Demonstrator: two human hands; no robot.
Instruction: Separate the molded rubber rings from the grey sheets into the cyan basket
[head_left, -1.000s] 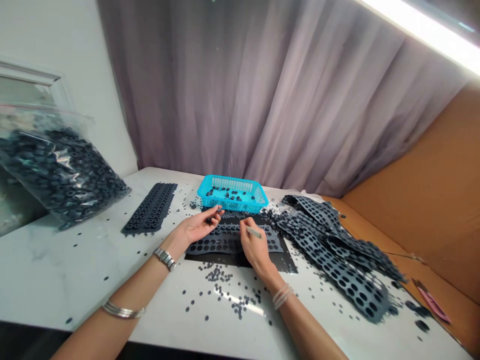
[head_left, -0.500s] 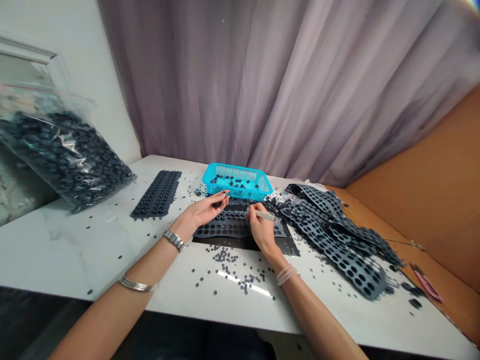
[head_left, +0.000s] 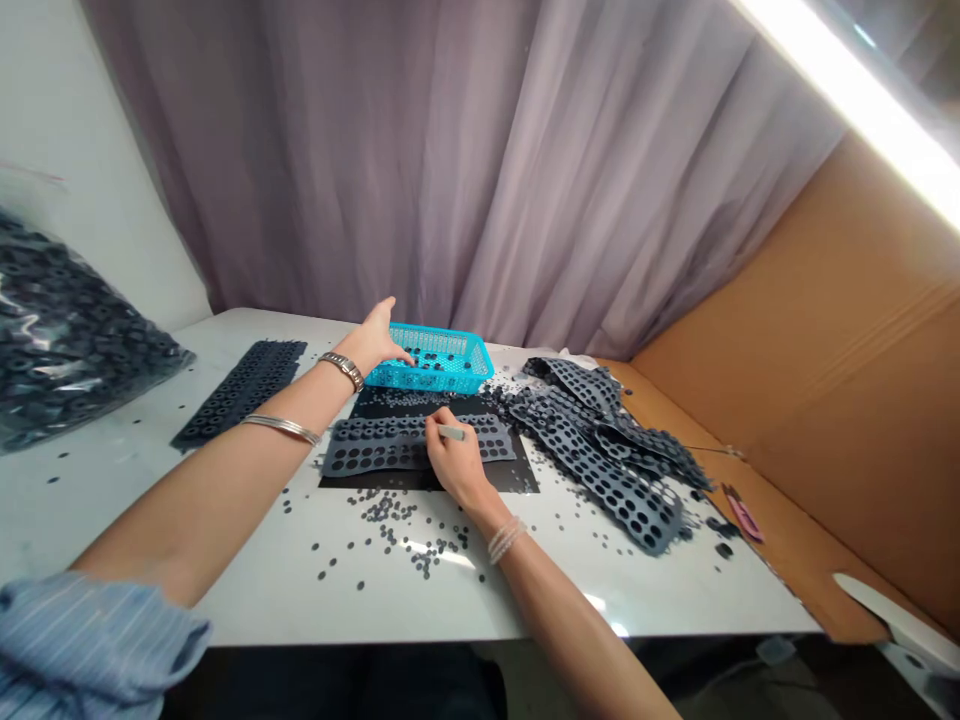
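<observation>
My left hand [head_left: 379, 338] reaches over the near left rim of the blue plastic basket [head_left: 466, 377], fingers spread and open above the small black rings inside it. My right hand [head_left: 452, 462] rests on a grey rubber sheet [head_left: 375, 445] full of round holes and pinches a thin grey pen-like tool [head_left: 452, 432]. That sheet lies on a black mat [head_left: 517, 476] on the white table [head_left: 247, 560].
A heap of punched rubber sheets [head_left: 600, 440] lies to the right. Another dark sheet [head_left: 240, 390] lies at the left, beside a clear bag of black rings [head_left: 67, 340]. Small black discs [head_left: 405, 535] dot the table. A cardboard wall [head_left: 847, 400] and pink snips [head_left: 742, 515] are at the right.
My left hand has left the rubber sheet and gone up to the basket, opening its fingers there. My right hand stays on the sheet with the tool. The view swung right.
</observation>
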